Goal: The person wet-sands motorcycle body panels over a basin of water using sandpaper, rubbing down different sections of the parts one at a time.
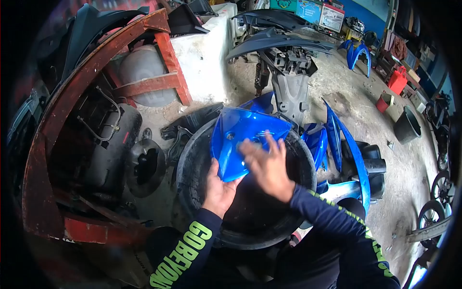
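Note:
A glossy blue motorcycle fairing panel (225,148) is tilted above a large black tub (183,179) between my knees. My left hand (220,191) grips the panel's lower end, thumb along its left edge. Over the panel's face is my right hand (270,169), its fingers spread and partly smeared by motion; whether they touch the surface I cannot tell. Dark contents in the tub are hard to make out.
More blue fairing pieces (347,151) lie right of the tub. Ahead stands a partly stripped motorcycle (291,91). On the left are a red wooden frame (168,65) and a grey tank (115,144). A black bucket (407,126) sits farther right.

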A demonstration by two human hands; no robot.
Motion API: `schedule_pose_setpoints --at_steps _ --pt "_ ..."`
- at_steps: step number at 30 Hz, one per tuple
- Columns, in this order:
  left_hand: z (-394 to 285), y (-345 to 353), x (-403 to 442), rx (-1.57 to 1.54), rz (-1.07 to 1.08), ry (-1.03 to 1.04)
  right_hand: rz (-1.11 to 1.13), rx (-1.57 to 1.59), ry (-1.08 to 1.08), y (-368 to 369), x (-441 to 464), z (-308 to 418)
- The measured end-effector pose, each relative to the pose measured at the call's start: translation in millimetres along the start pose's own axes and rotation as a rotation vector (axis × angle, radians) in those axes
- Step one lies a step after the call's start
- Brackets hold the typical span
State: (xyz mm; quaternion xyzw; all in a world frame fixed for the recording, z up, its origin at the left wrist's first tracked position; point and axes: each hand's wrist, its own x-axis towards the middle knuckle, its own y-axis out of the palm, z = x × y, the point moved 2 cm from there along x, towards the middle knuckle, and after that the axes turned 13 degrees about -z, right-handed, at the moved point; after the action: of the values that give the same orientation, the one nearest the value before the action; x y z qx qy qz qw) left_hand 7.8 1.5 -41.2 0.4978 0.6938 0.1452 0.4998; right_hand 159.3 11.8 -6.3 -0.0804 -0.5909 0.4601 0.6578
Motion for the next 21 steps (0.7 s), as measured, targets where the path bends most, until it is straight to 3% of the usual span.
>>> schedule_pose_setpoints --at_steps 3,5,7,9,11,13,15,17,19,21 --pt "-2 4 0 -0.038 0.100 0.053 0.020 0.076 -0.052 -8 -5 22" --pt "-5 -2 -4 -0.087 0.245 -0.137 0.073 0.277 -0.169 -24 -24 48" --pt "-1 -12 3 -0.142 0.248 -0.153 0.032 0.122 -0.132 -23 -8 35" --pt "-3 13 -22 -0.095 0.123 0.046 -0.034 0.037 0.012 -21 8 6" --pt "-1 6 -17 -0.076 0.149 0.081 0.033 0.115 -0.015 -31 -1 31" --pt "-2 -4 -18 -0.099 0.224 -0.063 0.078 0.261 -0.180 -40 -22 49" --pt "0 -4 -19 -0.104 0.249 -0.034 0.046 0.157 -0.162 -38 -10 38" --pt "1 10 -36 -0.104 0.144 0.128 -0.032 0.054 0.001 -35 5 14" --pt "0 9 -33 -0.108 0.142 0.125 0.017 0.133 -0.034 -39 -7 33" --pt "-4 8 -36 -0.076 0.267 -0.056 0.066 0.298 -0.174 -45 -27 56"
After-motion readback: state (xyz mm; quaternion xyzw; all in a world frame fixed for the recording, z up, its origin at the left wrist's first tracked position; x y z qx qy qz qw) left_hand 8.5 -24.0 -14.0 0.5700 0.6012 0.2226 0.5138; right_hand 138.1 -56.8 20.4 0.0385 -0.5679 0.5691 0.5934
